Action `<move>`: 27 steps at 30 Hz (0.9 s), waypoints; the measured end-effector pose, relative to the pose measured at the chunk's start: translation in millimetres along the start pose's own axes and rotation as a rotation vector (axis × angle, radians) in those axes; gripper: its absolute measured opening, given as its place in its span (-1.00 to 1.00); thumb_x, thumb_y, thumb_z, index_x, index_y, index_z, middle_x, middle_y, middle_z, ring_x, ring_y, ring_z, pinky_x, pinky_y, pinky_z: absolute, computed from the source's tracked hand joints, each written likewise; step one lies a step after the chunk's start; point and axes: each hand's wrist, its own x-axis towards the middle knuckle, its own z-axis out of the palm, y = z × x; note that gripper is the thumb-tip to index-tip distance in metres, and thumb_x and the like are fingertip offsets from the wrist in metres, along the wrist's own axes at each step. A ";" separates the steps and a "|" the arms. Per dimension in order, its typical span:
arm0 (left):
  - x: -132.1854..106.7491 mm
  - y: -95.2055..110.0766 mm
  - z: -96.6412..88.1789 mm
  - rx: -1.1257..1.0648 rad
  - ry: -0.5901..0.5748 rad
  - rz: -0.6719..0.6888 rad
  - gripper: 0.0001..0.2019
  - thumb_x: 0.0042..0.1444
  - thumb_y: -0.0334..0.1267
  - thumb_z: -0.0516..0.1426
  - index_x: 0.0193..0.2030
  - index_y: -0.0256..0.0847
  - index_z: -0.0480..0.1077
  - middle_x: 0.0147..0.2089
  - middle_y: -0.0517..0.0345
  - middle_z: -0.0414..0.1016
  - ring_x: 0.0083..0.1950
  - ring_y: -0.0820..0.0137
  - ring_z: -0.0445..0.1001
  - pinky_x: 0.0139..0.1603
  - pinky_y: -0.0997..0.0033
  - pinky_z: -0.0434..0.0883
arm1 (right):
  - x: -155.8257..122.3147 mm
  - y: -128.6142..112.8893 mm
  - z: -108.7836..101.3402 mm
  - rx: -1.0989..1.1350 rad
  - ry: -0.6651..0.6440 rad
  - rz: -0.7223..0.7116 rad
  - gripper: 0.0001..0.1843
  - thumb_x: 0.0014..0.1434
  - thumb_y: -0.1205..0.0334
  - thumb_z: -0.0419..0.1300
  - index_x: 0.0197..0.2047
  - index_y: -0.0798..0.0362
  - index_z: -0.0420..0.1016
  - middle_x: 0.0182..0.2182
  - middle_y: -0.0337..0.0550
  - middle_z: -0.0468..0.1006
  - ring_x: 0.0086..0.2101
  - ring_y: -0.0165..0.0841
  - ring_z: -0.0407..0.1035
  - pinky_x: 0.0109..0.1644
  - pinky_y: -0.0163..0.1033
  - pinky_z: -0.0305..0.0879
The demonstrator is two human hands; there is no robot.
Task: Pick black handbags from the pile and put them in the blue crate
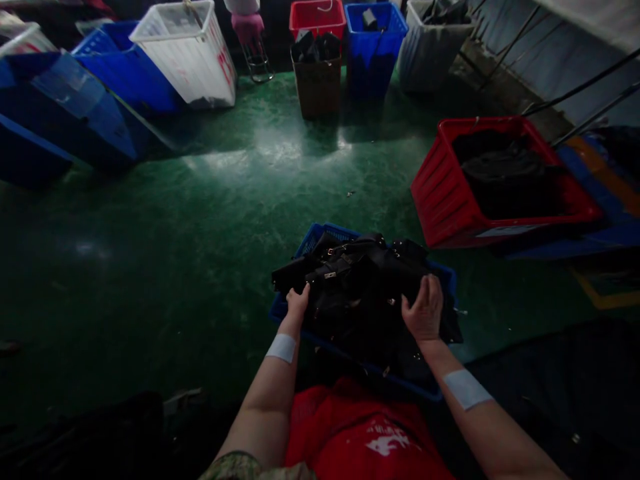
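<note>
A blue plastic basket [327, 231] heaped with black bags [350, 287] sits on the floor in front of me. Small shiny metal fittings show on the bags. At the heap's left side, my left hand [299, 301] grips the edge of a black bag [293, 272], thumb uppermost. On the right, my right hand [425, 312] lies against the heap, its thumb spread away from the fingers and nothing visibly grasped. The dark material hides some of the fingertips.
A red bin [445, 200] of black goods stands at the right. Along the back are a white bin [215, 67], a cardboard box [319, 87], a blue bin [373, 67] and a pink-topped stool [249, 30]. Blue bins [90, 100] stand at the left on the green floor [225, 200].
</note>
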 end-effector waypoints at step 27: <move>95.7 2.7 107.9 0.286 0.097 0.449 -0.49 0.35 -0.36 -0.17 0.35 -0.48 0.29 0.44 -0.22 0.15 0.49 0.18 0.06 0.51 0.12 0.00 | 14.8 -16.7 220.4 0.169 -0.623 -0.405 -0.33 0.20 0.47 -0.01 0.39 0.25 0.21 0.40 0.05 0.14 0.41 -0.19 -0.04 0.46 0.08 0.01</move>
